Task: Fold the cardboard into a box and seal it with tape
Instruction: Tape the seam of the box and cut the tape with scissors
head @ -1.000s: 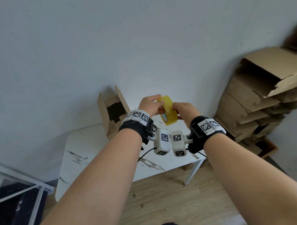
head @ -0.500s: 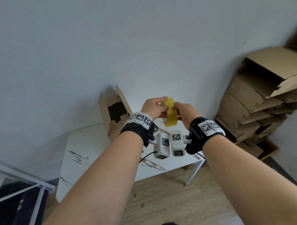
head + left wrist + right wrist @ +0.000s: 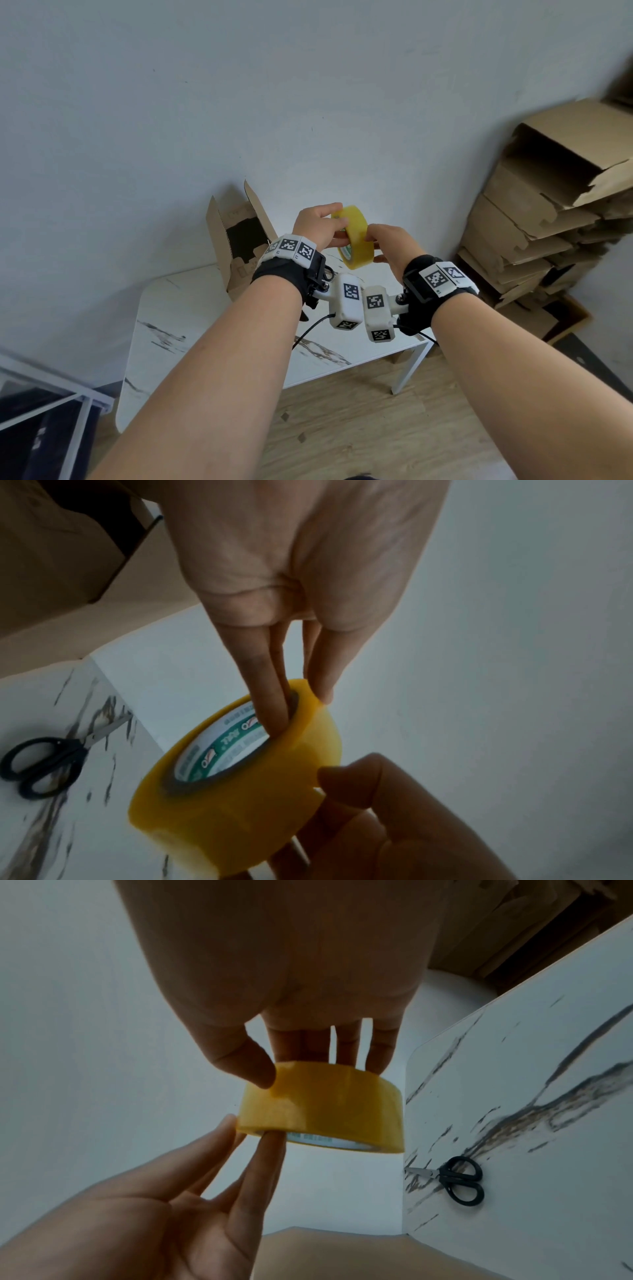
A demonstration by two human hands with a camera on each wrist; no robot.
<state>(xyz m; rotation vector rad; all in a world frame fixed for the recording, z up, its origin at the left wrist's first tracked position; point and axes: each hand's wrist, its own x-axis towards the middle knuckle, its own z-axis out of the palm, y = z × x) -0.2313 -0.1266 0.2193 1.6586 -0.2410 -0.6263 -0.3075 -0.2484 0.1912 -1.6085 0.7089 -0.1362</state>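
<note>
A yellow tape roll [image 3: 354,236] with a green-printed core is held up in the air in front of the wall, above the table. My left hand [image 3: 318,226] pinches its rim: two fingers [image 3: 274,710] reach into the core and the thumb presses the outer band. My right hand [image 3: 387,245] grips the roll from the other side, thumb [image 3: 253,1066] on the outer band and the other fingers behind it. The cardboard box [image 3: 236,240] stands on the table behind my left wrist, its flaps up and open.
A white marble-pattern table [image 3: 178,318] stands against the wall. Black-handled scissors [image 3: 459,1180] lie on it. A tall stack of flattened and open cardboard boxes [image 3: 548,212] fills the right corner. A metal frame [image 3: 51,404] is at lower left, with wooden floor below.
The roll has turned between my hands, from nearly edge-on half a second ago to showing more of its outer band. Both hands keep their hold in about the same place.
</note>
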